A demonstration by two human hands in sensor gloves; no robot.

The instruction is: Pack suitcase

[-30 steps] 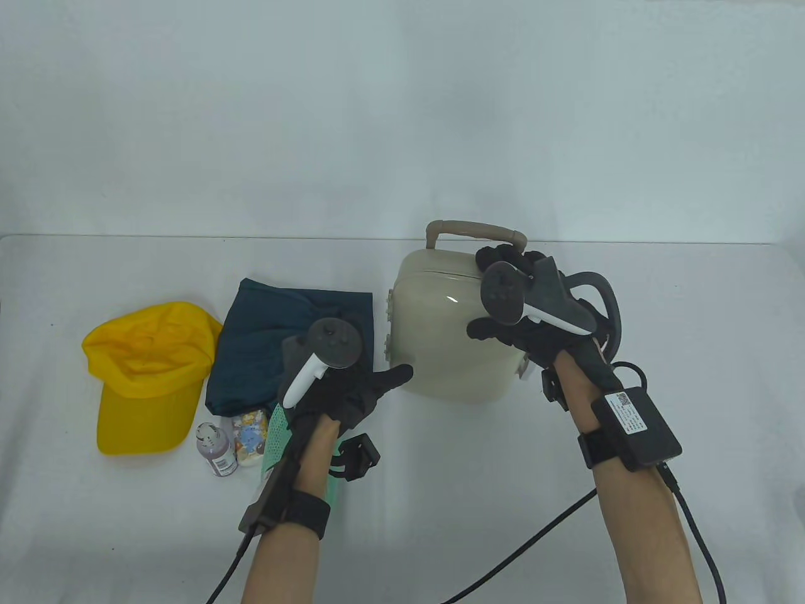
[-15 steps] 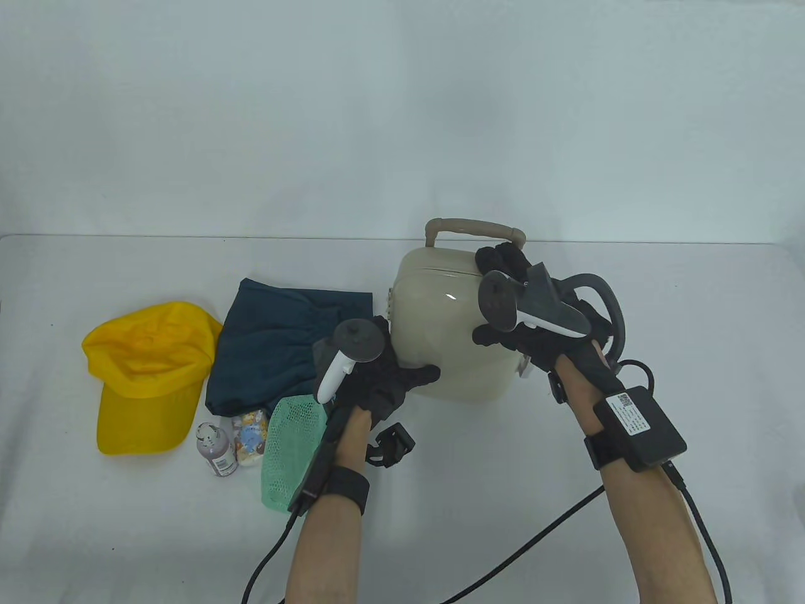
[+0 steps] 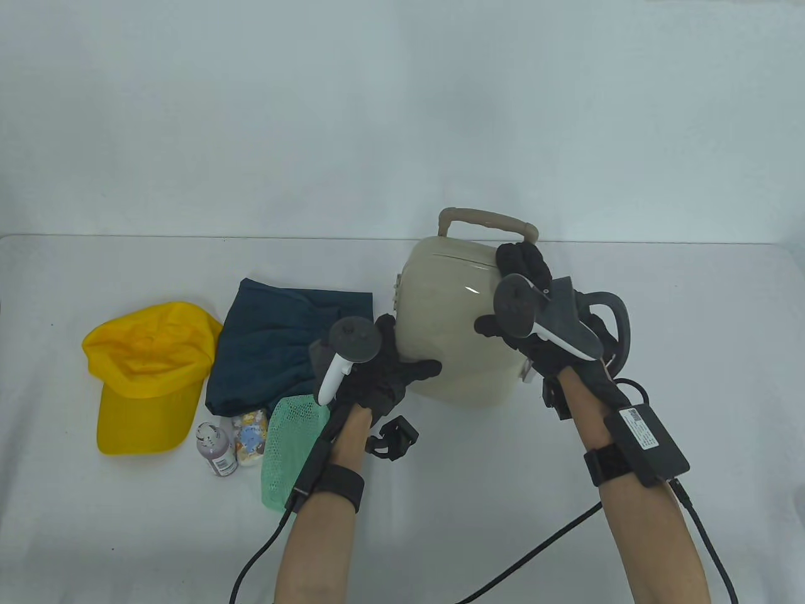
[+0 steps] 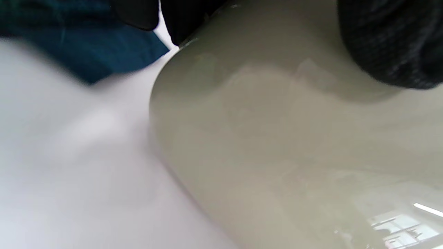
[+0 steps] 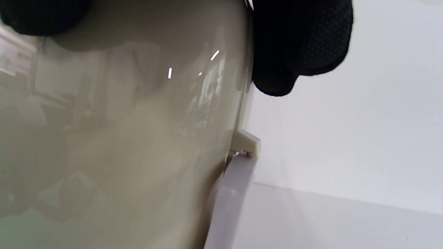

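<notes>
A small beige hard-shell suitcase [image 3: 453, 327] with a tan handle [image 3: 487, 221] stands closed on the white table. My left hand [image 3: 393, 368] grips its lower left corner, thumb across the front. My right hand [image 3: 522, 296] holds its upper right side, fingers over the top edge. The left wrist view shows the shell [image 4: 294, 145] close up under my fingers [image 4: 387, 41]. The right wrist view shows the shell [image 5: 121, 138], its side hinge and my fingertips [image 5: 297, 48].
To the left lie dark teal folded clothing [image 3: 277, 346], a yellow cap [image 3: 148, 374], a green mesh pouch [image 3: 286, 450], a small purple bottle [image 3: 216, 450] and a small printed pack [image 3: 250, 437]. Cables trail from both wrists to the front edge.
My left hand moved right from over the clothing to the suitcase's lower left corner. The suitcase has shifted and tilted slightly right and up with both hands on it.
</notes>
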